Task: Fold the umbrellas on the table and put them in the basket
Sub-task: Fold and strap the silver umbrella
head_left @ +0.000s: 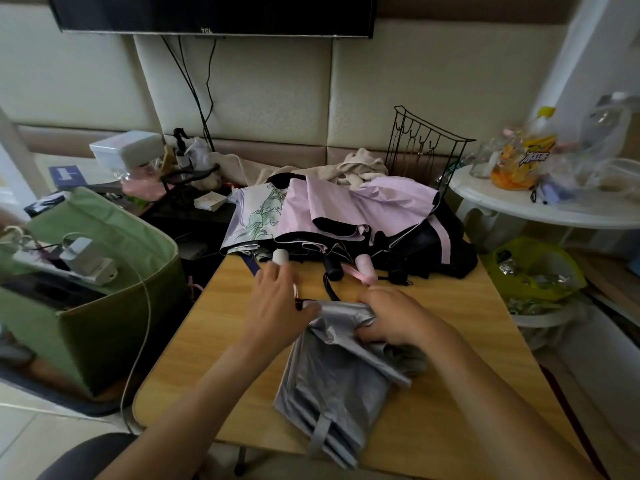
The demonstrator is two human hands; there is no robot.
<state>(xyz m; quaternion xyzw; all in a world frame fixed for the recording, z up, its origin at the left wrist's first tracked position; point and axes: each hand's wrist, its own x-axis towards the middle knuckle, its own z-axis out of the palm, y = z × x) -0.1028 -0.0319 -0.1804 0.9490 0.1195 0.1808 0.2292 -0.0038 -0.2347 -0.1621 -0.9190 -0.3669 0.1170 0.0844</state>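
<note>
Table [433, 410]: light wood top, carrying every umbrella in view.
Basket [114, 306]: green fabric bin standing left of the table, off its surface; a white power strip and cables lie across its opening.
Umbrella heap [346, 216]: far edge of the table, pink, floral and black canopies piled loosely, unfolded; handles point toward the person.
Grey umbrella [332, 379]: near middle of the table, canopy flattened into pleats, closing strap hanging at the near end, its far end bunched under both hands.
Side table [540, 209]: white, round, to the right, holding bottles and jars.
Right hand [394, 318]: fingers curled round the bunched grey cloth at the far end, gripping it.
Left hand [277, 306]: thumb side touching the far end of the grey umbrella, fingers stretched toward the white handle; blurred, so the grip cannot be told.
White handle [280, 256]: sticks out from under the floral canopy, just beyond the left fingertips.
</note>
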